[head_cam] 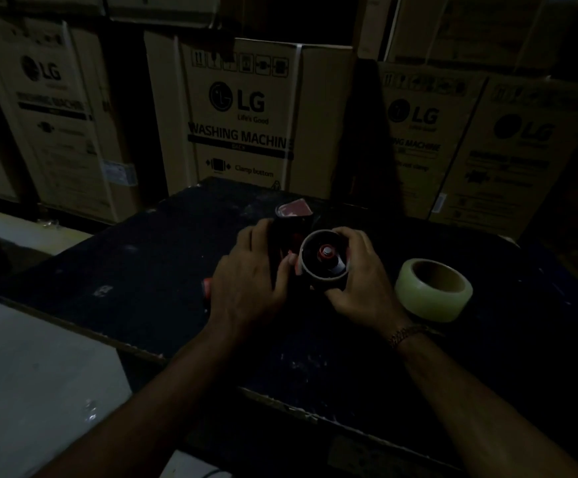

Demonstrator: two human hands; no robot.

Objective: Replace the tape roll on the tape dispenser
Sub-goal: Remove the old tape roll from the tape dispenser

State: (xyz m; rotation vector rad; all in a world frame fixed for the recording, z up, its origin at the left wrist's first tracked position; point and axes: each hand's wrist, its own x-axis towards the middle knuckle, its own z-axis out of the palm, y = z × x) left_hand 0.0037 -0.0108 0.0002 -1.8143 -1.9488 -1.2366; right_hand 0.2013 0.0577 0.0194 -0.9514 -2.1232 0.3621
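tabletop (143, 270) dark, dimly lit | left hand (246, 281) grips tape dispenser (289, 236) body | right hand (360, 270) fingers curled round empty core (322, 260) — on dispenser hub | new tape roll (434, 289) flat just right of right hand | behind — stacked cartons (246, 115)

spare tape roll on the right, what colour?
Pale translucent yellowish tape roll with a brown cardboard core; head view.
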